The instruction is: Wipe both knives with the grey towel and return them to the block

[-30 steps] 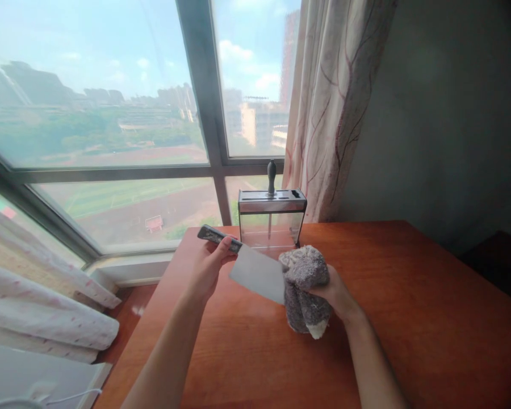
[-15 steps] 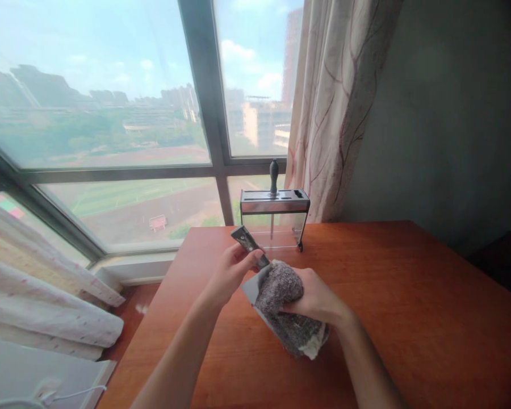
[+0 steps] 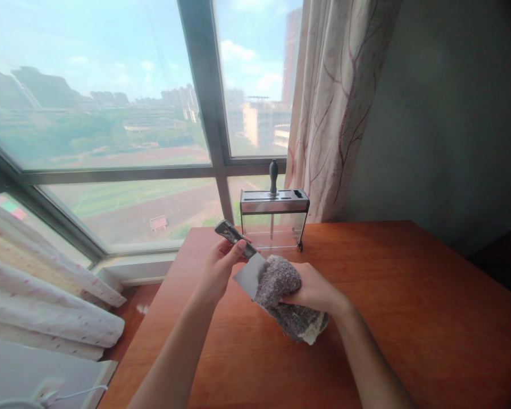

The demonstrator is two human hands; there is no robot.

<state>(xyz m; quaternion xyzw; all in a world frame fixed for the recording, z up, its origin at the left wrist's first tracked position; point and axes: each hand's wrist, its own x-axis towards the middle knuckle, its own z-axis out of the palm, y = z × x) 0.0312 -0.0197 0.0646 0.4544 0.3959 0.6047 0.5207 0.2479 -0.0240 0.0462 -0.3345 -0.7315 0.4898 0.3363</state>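
Observation:
My left hand (image 3: 222,262) is closed around the dark handle of a kitchen knife (image 3: 250,275) with a broad grey blade, like a cleaver. The handle points up and left, and the blade slants down to the right. A fuzzy grey-purple cloth (image 3: 278,284) with a pale edge is wrapped over the blade and covers much of it. My right hand (image 3: 311,288) grips the cloth against the blade from the right; some of its fingers are hidden by the cloth. Both hands are above the table.
A reddish-brown wooden table (image 3: 387,318) spreads under my hands. At its far edge stands a knife block (image 3: 276,205) with clear sides and a dark-handled tool upright in it. Behind are a window (image 3: 123,130) and curtains (image 3: 336,108).
My left hand has moved left and slightly up with the knife, and more of the blade shows beside the cloth. My right hand with the cloth has stayed nearly in place.

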